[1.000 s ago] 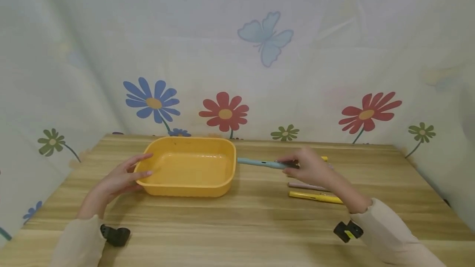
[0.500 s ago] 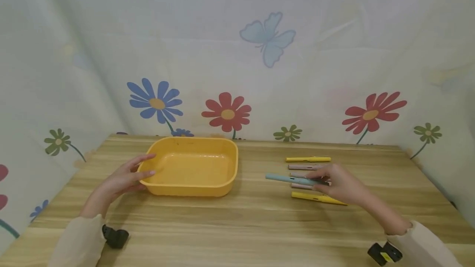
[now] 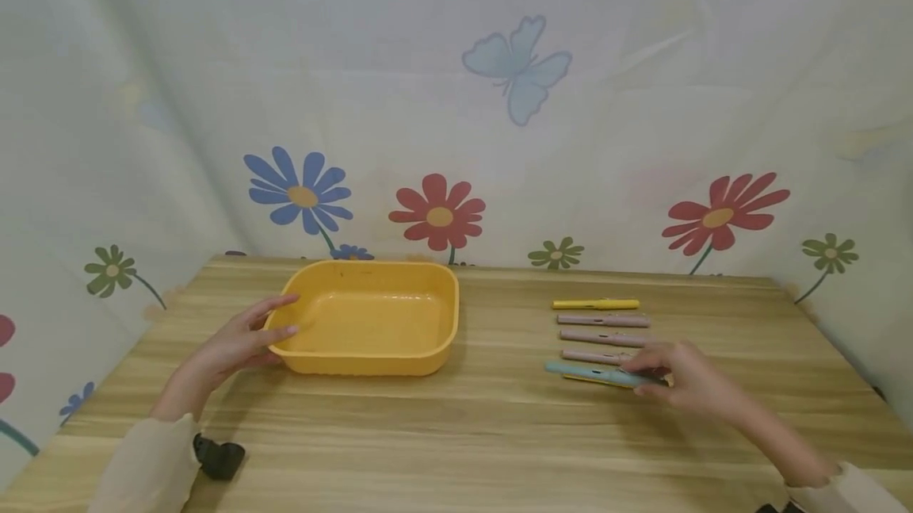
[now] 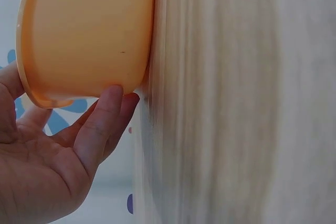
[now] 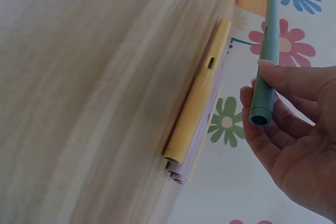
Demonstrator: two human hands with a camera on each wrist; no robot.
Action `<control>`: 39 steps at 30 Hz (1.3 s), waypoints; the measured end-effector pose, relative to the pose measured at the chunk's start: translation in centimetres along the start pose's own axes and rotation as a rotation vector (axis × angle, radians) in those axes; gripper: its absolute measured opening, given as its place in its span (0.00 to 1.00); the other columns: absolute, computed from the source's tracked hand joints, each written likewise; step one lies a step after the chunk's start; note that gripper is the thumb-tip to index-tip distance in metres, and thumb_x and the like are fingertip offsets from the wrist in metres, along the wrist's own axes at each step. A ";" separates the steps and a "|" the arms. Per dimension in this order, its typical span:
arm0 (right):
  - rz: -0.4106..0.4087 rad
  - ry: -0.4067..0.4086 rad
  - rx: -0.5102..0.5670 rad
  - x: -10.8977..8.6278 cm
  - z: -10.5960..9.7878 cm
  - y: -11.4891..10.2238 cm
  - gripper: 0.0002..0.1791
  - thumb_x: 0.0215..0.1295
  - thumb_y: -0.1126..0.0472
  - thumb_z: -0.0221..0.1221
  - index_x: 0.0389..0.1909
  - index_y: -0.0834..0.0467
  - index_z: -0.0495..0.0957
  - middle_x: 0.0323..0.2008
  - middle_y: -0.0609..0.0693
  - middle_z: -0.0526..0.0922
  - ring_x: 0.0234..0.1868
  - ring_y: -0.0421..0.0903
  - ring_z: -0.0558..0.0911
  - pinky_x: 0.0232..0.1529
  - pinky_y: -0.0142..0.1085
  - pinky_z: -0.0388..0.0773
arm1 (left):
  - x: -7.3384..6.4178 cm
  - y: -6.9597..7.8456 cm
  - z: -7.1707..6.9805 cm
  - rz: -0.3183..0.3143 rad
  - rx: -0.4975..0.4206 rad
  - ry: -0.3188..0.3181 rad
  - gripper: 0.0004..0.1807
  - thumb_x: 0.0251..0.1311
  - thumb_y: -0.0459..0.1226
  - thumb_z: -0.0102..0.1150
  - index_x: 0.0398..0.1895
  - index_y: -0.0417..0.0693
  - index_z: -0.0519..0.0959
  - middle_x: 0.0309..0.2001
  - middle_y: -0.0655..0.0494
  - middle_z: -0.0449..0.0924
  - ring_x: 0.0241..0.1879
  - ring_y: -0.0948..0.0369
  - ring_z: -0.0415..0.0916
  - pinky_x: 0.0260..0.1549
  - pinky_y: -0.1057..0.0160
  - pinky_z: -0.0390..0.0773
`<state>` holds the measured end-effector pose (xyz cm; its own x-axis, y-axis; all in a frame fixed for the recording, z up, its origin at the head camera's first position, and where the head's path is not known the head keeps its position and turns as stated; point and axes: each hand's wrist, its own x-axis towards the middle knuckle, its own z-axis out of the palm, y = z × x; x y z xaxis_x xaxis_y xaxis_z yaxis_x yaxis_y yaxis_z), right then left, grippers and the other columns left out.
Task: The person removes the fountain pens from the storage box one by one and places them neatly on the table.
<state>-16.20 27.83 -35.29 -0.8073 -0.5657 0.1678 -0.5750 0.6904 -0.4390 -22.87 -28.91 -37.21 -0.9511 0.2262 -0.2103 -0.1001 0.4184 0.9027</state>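
Note:
At the left side of a yellow plastic basin [image 3: 360, 365], my left hand [image 3: 230, 346] grips the rim, two digits reaching over it and other fingers against the outer wall. My right hand [image 3: 692, 382] pinches a light blue-green pen [image 3: 581, 371] between thumb and fingers. The right wrist view has that pen raised off the table, apart from a yellow pen [image 5: 197, 106]. From the head, it overlaps this nearest yellow pen and covers most of it. Behind lie several pens in a row: dusty-pink pens [image 3: 602, 320] and another yellow pen [image 3: 595, 304] farthest back.
The wooden table [image 3: 428, 449] carries the basin at left and the pen row at right. A flower-printed curtain [image 3: 613, 140] hangs behind the table's back edge. A black wrist camera [image 3: 219, 457] sits on my left wrist.
My right hand has carried the blue-green pen from the basin's right side rightward and toward the front, over the nearest yellow pen. My left hand has stayed on the basin.

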 end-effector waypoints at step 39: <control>0.071 -0.094 -0.040 -2.7 1.8 2.6 0.11 0.46 0.67 0.67 0.33 0.65 0.83 0.34 0.53 0.82 0.34 0.43 0.79 0.28 0.30 0.77 | 0.0 0.1 0.1 -0.009 0.013 0.002 0.40 0.61 0.45 0.55 0.70 0.44 0.48 0.69 0.32 0.35 0.49 0.52 0.69 0.43 0.56 0.77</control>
<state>-15.30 30.33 -38.46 -0.8317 -0.5527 0.0534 -0.5228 0.7471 -0.4106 -22.86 -28.84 -37.17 -0.9506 0.2208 -0.2182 -0.1053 0.4318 0.8958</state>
